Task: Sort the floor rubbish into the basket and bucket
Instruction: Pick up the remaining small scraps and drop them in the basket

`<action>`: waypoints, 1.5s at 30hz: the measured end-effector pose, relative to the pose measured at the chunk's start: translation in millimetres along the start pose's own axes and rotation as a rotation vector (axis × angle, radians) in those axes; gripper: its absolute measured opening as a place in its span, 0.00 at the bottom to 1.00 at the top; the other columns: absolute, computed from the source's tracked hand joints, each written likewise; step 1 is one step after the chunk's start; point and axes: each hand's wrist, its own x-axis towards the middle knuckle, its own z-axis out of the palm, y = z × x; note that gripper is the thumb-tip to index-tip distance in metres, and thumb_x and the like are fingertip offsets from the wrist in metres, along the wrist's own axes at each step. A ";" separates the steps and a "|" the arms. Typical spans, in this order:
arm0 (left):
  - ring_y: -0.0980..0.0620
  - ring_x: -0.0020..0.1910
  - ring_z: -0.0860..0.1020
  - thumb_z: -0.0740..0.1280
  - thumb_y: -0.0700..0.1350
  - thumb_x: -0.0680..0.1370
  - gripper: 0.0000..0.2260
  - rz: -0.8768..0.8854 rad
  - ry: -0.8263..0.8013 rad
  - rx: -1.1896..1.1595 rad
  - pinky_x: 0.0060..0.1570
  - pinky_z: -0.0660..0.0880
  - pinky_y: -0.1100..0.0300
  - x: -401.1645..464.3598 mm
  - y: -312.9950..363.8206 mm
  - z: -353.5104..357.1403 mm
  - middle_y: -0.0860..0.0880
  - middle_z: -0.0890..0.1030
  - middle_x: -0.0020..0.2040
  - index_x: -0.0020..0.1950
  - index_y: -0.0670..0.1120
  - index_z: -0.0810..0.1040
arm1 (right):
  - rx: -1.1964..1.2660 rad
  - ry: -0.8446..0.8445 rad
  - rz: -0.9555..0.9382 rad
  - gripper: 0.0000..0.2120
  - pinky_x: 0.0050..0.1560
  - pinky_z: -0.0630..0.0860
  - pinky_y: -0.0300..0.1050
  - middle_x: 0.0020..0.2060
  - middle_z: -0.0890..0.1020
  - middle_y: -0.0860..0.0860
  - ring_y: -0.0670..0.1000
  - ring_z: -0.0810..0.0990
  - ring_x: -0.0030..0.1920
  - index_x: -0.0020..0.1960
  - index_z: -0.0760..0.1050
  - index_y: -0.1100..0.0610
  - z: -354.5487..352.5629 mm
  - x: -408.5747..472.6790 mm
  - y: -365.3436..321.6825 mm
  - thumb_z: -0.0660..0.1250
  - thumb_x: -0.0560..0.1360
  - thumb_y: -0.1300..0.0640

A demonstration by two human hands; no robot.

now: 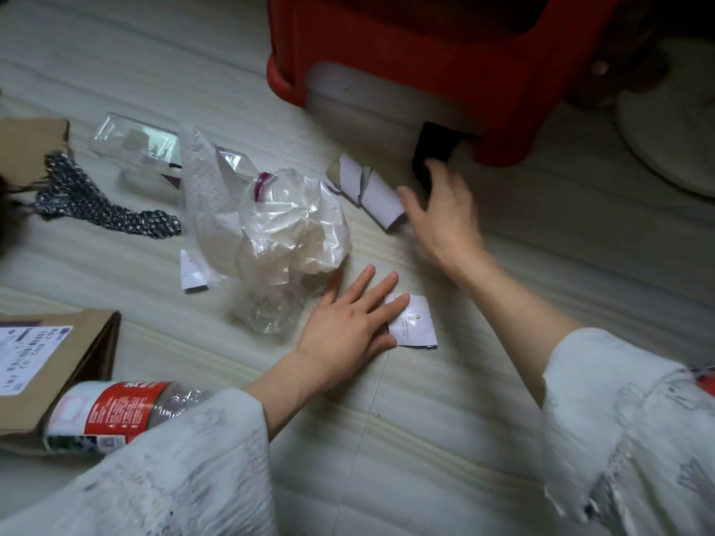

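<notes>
Left hand (350, 326) flat, right hand (445, 214) reaching (blurred).

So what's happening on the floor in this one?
A person is clearing rubbish off the floor. The left hand lies flat, fingertips on a small white paper scrap. The right hand reaches, blurred, toward a torn cardboard piece beside the red stool. A crumpled plastic bag and a bottle lie unsorted.

A crumpled plastic bag (286, 222) is lying mid-floor, with a torn cardboard tube (367, 189) to its right and a paper scrap (416, 323) nearer the person. A stool (406, 52) is standing behind them. At the near left, a bottle (112, 413) is resting against a cardboard box (58, 361).
</notes>
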 end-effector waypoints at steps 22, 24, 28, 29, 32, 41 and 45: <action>0.46 0.47 0.79 0.63 0.37 0.71 0.07 0.093 -0.078 0.143 0.30 0.67 0.56 -8.7 29.6 -28.0 0.47 0.79 0.47 0.45 0.45 0.78 | -0.184 -0.333 0.250 0.28 0.61 0.68 0.47 0.61 0.70 0.60 0.59 0.69 0.62 0.66 0.69 0.61 -59.1 -103.7 75.0 0.72 0.70 0.52; 0.42 0.50 0.78 0.60 0.39 0.75 0.08 -0.033 -0.148 0.137 0.37 0.66 0.55 -12.0 35.5 -36.6 0.45 0.80 0.49 0.50 0.46 0.77 | -0.178 -0.306 0.243 0.27 0.60 0.68 0.47 0.61 0.71 0.60 0.59 0.69 0.62 0.64 0.71 0.61 -77.7 -117.8 75.3 0.72 0.70 0.51; 0.38 0.38 0.78 0.59 0.37 0.76 0.07 -0.076 0.133 -0.097 0.34 0.70 0.52 -14.0 50.9 -74.9 0.40 0.81 0.37 0.44 0.42 0.76 | -0.101 -0.106 0.208 0.25 0.55 0.69 0.44 0.57 0.73 0.60 0.59 0.71 0.60 0.61 0.74 0.60 -142.6 -130.8 54.0 0.73 0.68 0.51; 0.38 0.36 0.78 0.59 0.36 0.77 0.07 -0.057 0.203 -0.159 0.33 0.70 0.52 -11.1 56.0 -85.9 0.39 0.80 0.36 0.44 0.41 0.77 | -0.072 -0.040 0.198 0.25 0.55 0.69 0.44 0.58 0.73 0.60 0.59 0.71 0.60 0.62 0.74 0.60 -162.2 -133.2 46.4 0.73 0.68 0.51; 0.36 0.36 0.78 0.61 0.39 0.78 0.07 -0.028 0.403 -0.304 0.34 0.69 0.52 0.6 84.7 -125.8 0.38 0.81 0.36 0.49 0.41 0.78 | 0.016 0.139 0.164 0.26 0.53 0.66 0.41 0.58 0.73 0.58 0.56 0.72 0.60 0.64 0.73 0.58 -221.4 -148.0 28.0 0.72 0.70 0.50; 0.43 0.41 0.80 0.62 0.38 0.77 0.10 0.321 0.683 -0.587 0.40 0.75 0.55 28.1 264.9 -226.7 0.42 0.82 0.42 0.53 0.44 0.81 | 0.110 0.647 0.269 0.26 0.52 0.64 0.35 0.58 0.75 0.56 0.54 0.74 0.59 0.66 0.72 0.56 -352.5 -236.8 67.8 0.70 0.71 0.47; 0.44 0.44 0.76 0.62 0.38 0.76 0.14 0.500 0.644 -0.525 0.42 0.75 0.52 13.5 332.2 -219.5 0.46 0.75 0.46 0.58 0.49 0.79 | 0.045 0.758 0.444 0.23 0.55 0.67 0.41 0.55 0.76 0.59 0.57 0.74 0.58 0.63 0.75 0.58 -367.0 -282.1 110.2 0.70 0.72 0.48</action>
